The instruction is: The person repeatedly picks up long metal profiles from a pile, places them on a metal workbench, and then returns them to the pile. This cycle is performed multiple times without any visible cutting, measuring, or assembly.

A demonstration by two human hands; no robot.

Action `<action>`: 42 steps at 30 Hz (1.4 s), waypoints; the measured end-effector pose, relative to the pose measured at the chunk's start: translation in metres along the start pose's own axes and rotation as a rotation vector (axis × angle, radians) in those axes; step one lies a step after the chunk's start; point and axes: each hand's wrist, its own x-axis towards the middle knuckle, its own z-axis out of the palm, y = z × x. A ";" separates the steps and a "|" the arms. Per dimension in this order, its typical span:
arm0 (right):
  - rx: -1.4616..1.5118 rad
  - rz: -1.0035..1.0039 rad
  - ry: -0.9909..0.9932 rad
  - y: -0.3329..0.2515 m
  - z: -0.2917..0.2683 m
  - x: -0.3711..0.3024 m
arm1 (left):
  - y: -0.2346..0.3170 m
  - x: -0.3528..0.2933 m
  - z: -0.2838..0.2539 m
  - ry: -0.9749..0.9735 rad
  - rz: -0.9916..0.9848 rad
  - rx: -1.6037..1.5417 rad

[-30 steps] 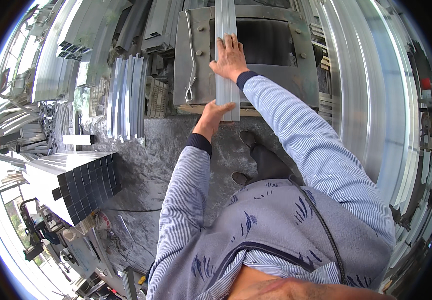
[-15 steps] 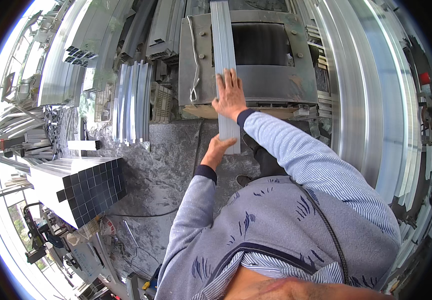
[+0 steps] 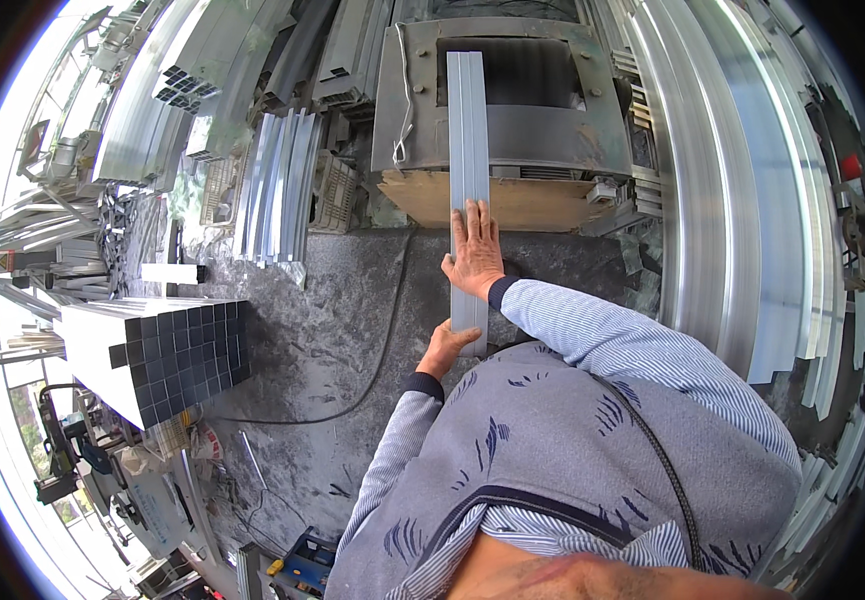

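Note:
A long grooved aluminium profile (image 3: 469, 130) reaches from near my waist out over the dark machine table (image 3: 552, 145). Around its near end, at the left edge, my left hand (image 3: 445, 346) is closed with the thumb across the top. Farther along, my right hand (image 3: 475, 252) lies on the upper face, fingers stretched forward and the thumb at the left edge. The profile's far end shows above the dark square opening (image 3: 512, 80) of the machine.
Bundled aluminium profiles (image 3: 277, 185) stand at the left beside plastic crates (image 3: 332, 195). A wrapped stack of square tubes (image 3: 192, 350) sits nearer. Long wide profiles (image 3: 692, 180) line the right side. A black cable (image 3: 384, 340) curves over the floor (image 3: 302, 330).
The profile and both hands have come back toward my body. Its far end now shows over the machine opening, and the wooden front below the machine table is more visible.

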 end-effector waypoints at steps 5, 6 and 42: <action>0.009 -0.044 0.008 -0.005 0.011 -0.032 | -0.028 -0.022 -0.005 -0.002 0.004 0.077; 0.016 -0.050 0.008 -0.005 0.012 -0.032 | -0.030 -0.023 -0.005 0.002 -0.015 0.118; -0.053 0.191 0.059 0.033 -0.009 0.108 | 0.085 0.086 -0.002 -0.046 0.005 0.121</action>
